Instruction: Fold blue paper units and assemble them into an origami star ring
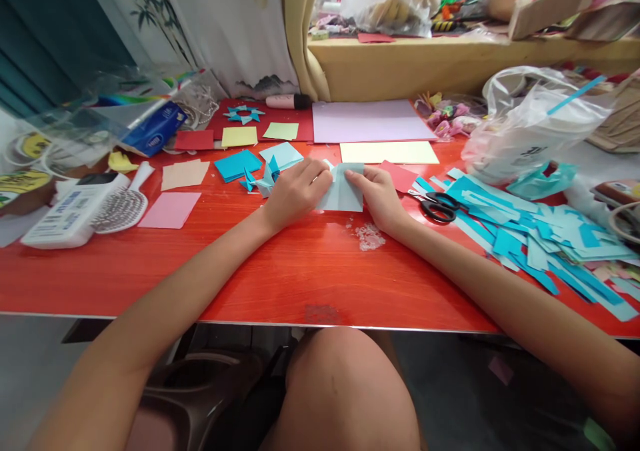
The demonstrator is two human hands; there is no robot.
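Observation:
A pale blue folded paper (344, 191) lies on the red table (280, 271) between my hands. My left hand (296, 192) pinches its left edge with curled fingers. On the other side, my right hand (380, 194) presses fingertips onto the upper right edge of the same sheet. Just left of my left hand sits a folded blue paper piece (263, 180). Black scissors (436, 206) rest right beside my right hand.
A heap of blue paper strips (545, 244) covers the right side, with a plastic bag (530, 128) behind. Coloured sheets (373, 121) lie at the back, a pink square (170, 209) and a hairbrush (120, 208) to the left. A blue paper star (243, 113) sits far back.

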